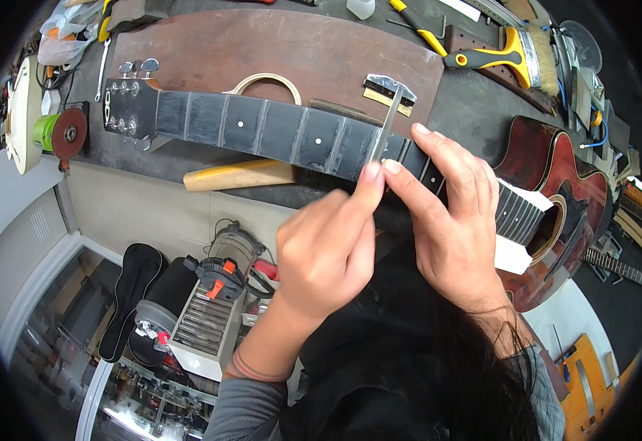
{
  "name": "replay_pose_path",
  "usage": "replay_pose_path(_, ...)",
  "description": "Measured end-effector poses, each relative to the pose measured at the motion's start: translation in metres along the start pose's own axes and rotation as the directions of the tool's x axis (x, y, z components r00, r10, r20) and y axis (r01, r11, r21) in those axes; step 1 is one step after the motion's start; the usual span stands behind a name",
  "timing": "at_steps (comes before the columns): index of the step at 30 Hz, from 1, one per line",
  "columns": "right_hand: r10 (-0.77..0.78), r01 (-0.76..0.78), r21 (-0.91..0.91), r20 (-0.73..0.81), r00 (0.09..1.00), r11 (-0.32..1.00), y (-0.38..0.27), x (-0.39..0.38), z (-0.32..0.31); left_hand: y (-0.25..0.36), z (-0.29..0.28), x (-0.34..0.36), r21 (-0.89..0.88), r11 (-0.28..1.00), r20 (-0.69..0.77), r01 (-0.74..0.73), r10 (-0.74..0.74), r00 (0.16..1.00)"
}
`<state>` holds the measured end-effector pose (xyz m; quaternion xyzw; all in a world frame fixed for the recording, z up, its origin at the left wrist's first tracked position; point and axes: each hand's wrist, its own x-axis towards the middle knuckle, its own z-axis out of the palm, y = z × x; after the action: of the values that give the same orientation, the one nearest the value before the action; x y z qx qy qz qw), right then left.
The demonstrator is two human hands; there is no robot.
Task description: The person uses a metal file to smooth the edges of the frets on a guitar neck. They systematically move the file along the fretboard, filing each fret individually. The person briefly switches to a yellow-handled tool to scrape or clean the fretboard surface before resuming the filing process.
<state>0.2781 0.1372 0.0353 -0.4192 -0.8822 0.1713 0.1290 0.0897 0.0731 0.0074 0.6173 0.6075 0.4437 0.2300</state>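
Note:
My left hand (325, 257) is closed on a narrow metal tool (386, 125), which slants across the dark fretboard (280, 136) of a guitar neck. My right hand (449, 213) lies open on the neck just to the right, its index fingertip beside the tool's lower end. The headstock (130, 106) with metal tuners is at the left. Beyond the neck, a small metal-topped piece (388, 88) meets the tool's far end. The reddish guitar body (523, 147) extends to the right, with white paper (512, 253) around part of the fretboard.
A brown board (181, 44) lies behind the neck, with a wide brush (512, 55), a wrench (102, 70) and an angle grinder (67, 136) around it. A wooden bar (218, 180) lies under the neck. A vacuum (229, 250) and black case (126, 294) stand below the bench.

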Motion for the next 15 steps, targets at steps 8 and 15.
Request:
replay_pose_path(8, -0.009, 0.009, 0.005, 0.002, 1.0, 1.0, 0.0, -0.003, 0.003, 0.009, -0.011, -0.011, 0.09, 0.995, 0.063, 0.045, -0.051, 0.997)
replay_pose_path(15, -0.016, 0.016, 0.023, -0.006, 1.0, 1.0, 0.002, -0.006, 0.004, 0.019, -0.02, -0.049, 0.067, 0.996, 0.021, 0.063, -0.065, 0.998)
